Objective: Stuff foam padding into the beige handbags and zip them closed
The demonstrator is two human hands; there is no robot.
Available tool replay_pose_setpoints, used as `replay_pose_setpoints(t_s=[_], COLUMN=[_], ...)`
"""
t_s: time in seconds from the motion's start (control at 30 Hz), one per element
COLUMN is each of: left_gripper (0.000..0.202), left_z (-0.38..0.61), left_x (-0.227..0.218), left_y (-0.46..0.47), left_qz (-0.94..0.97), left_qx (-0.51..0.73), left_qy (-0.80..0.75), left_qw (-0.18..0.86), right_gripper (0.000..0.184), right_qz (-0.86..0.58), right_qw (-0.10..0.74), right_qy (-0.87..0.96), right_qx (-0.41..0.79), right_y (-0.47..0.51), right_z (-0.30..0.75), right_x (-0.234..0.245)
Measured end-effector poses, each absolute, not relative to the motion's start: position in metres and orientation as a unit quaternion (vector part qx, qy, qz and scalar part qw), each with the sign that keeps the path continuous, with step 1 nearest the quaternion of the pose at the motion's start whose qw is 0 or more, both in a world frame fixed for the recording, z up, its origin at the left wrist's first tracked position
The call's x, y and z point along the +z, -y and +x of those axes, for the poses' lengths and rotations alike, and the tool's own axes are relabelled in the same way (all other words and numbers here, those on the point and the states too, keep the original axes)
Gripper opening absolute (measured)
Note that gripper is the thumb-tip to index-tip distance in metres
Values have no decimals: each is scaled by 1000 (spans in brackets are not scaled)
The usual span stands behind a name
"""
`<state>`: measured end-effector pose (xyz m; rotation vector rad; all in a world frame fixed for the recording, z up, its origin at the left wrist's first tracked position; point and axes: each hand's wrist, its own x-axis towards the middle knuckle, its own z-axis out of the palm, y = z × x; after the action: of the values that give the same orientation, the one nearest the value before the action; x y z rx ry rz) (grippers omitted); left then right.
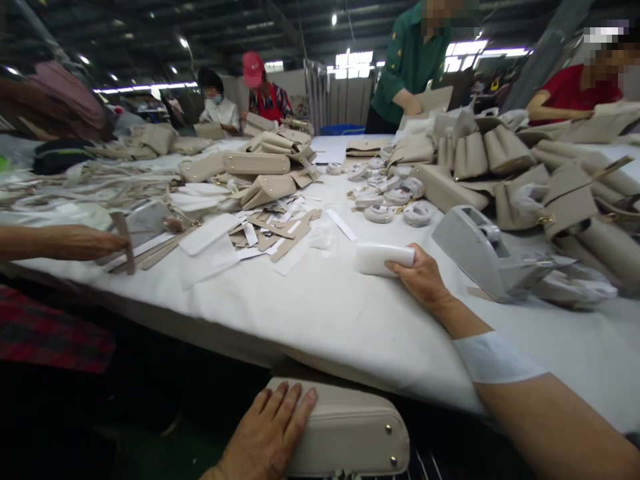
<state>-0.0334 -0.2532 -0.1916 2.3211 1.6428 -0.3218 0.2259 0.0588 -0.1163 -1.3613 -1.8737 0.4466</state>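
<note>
My left hand (267, 433) lies flat, fingers together, on top of a beige handbag (350, 430) that rests on my lap below the table edge. My right hand (420, 277) reaches out over the white table (320, 313) and grips a white rolled piece of foam or paper (380, 258) by its right end. A white band wraps my right forearm (493, 357).
A grey tape dispenser (480, 253) stands right of my right hand. Paper scraps and beige strips (270, 233) lie in the middle, coiled straps (390, 197) behind. Beige bags (500, 160) pile up at the right and back. A co-worker's hand (83, 243) works at left; other people stand beyond.
</note>
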Motion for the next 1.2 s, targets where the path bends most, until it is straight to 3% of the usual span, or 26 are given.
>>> replay_pose_setpoints(t_s=[0.13, 0.3, 0.47, 0.57, 0.67, 0.77, 0.9, 1.03, 1.2], left_gripper=[93, 82, 63, 65, 69, 62, 49, 28, 37], left_z=[-47, -90, -114, -117, -113, -99, -78, -65, -51], left_x=[-170, -50, 60, 101, 124, 119, 64, 3, -33], left_y=[263, 262, 211, 156, 88, 18, -56, -81, -39], left_qz=[821, 778, 737, 649, 614, 652, 696, 764, 812], left_qx=[-44, 59, 140, 177, 145, 116, 92, 104, 185], left_qy=[-558, -608, -592, -582, -609, -606, -601, -629, -546], left_qw=[117, 146, 294, 457, 480, 441, 382, 95, -94], right_gripper=[36, 48, 55, 54, 54, 52, 49, 47, 44], right_qz=[-533, -459, -426, -416, -415, -411, -402, -386, -383], right_qw=[424, 522, 564, 596, 624, 641, 650, 663, 664], right_qy=[697, 573, 514, 469, 420, 391, 377, 363, 366], right_qx=[226, 434, 486, 502, 511, 517, 523, 529, 528], right_y=[-55, -56, -62, -68, -75, -80, -82, -81, -76], right_z=[226, 228, 230, 237, 248, 259, 269, 271, 262], right_x=[-117, -113, -110, -107, -104, -103, -101, -94, -88])
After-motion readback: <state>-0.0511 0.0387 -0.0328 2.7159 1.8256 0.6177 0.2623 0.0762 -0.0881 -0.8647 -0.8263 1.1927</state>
